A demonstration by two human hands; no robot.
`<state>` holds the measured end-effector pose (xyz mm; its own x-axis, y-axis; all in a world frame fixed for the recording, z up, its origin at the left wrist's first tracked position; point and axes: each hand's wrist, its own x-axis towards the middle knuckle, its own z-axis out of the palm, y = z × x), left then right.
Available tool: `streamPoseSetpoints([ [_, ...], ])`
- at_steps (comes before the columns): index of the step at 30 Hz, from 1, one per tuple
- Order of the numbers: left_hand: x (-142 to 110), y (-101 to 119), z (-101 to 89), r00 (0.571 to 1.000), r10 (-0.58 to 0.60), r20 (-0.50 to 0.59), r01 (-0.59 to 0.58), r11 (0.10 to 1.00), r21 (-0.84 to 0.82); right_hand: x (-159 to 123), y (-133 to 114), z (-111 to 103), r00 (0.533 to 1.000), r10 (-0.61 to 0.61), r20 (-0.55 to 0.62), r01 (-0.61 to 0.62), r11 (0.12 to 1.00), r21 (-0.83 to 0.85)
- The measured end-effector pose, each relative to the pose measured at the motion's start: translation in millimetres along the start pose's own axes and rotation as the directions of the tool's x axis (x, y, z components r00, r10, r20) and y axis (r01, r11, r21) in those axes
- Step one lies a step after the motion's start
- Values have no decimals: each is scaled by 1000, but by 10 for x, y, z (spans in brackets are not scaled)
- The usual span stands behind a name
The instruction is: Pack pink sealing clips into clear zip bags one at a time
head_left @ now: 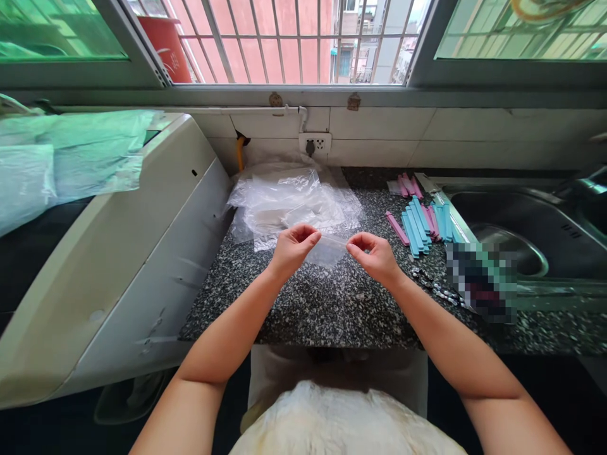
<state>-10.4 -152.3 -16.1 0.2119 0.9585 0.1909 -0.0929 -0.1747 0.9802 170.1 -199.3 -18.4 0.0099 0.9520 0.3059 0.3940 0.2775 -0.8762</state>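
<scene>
the bare left hand and right hand pinch a small clear plastic bag by its top corners, probably light, limp, best held there.

Creased cream-white top, faint yellowish tints, bare forearms, bare hands

Pile of clear bags: lower layers hidden by upper ones. Before the pile: small clear bag, ends of upper edge covered by left hand and right hand. Right of the pile: pixelated object, identity obscured; sink, cut by right edge. Left of the pile: green plastic sheet, cut by left edge. Behind the pile, leftward: red bucket, partly hidden by window frame.
</scene>
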Motion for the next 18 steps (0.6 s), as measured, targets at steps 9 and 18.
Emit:
streamPoseSetpoints([
  [9, -3, 10, -2, 1000, -9, 12, 9, 1000, 9, -3, -4, -15, 999, -36, -2, 36, 998, -53],
  [18, 7, 11, -6, 1000, -7, 8, 7, 1000, 7, -9, 1, -19, 997, -81, -5, 80, 992, -102],
])
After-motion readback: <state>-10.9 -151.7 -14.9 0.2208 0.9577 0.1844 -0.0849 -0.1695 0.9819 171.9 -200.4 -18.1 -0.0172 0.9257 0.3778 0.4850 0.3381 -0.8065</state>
